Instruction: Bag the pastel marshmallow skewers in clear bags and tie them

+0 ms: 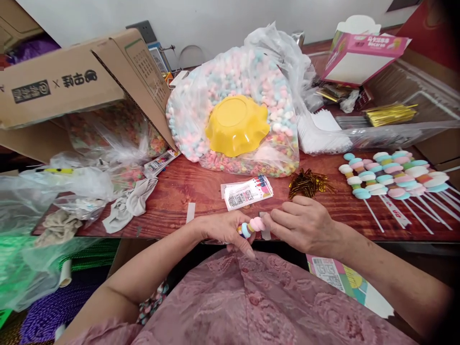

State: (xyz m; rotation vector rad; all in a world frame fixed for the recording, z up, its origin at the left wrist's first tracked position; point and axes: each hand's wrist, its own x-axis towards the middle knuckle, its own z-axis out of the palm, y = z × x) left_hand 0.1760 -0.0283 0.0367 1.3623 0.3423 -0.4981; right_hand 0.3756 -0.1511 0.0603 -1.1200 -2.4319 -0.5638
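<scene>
My left hand (224,232) is closed around a short marshmallow skewer (256,224), held at the table's front edge close to my body. Pink, pale blue and yellowish pieces show between the fingers; the rest is covered by the hand. The fingers of my right hand (305,225) are curled, and their tips pinch the pink end of the skewer. Beyond the hands lie a stack of printed cards (247,192) and a pile of gold twist ties (309,183). Finished-looking marshmallow skewers (391,175) on white sticks lie in a row at the right.
A large clear bag of marshmallows (190,112) stands at the back, with an upturned yellow bowl (237,124) on it. An open cardboard box (61,81) is at left, near grey cloth (131,203). At right are a plastic bin (388,132) and a pink box (362,55).
</scene>
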